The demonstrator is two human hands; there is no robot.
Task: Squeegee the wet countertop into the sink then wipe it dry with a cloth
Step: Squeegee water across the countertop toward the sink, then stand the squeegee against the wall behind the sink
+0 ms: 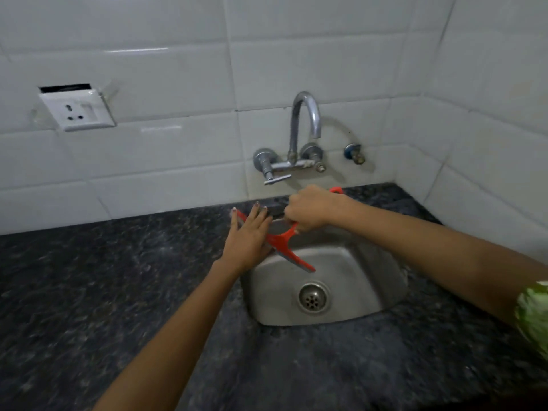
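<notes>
A red squeegee (286,246) hangs over the far left corner of the steel sink (370,280), its blade running diagonally from the counter edge down over the basin. My right hand (308,207) is closed around its red handle, whose end loop shows behind the wrist. My left hand (247,238) lies flat with fingers spread against the blade's upper half, at the sink's left rim. The dark speckled countertop (103,292) surrounds the sink. No cloth is in view.
A chrome wall tap (299,134) with a curved spout stands above the sink's back edge, a small valve (354,154) to its right. A white socket (78,109) is on the tiled wall at left. The tiled side wall closes the counter at right.
</notes>
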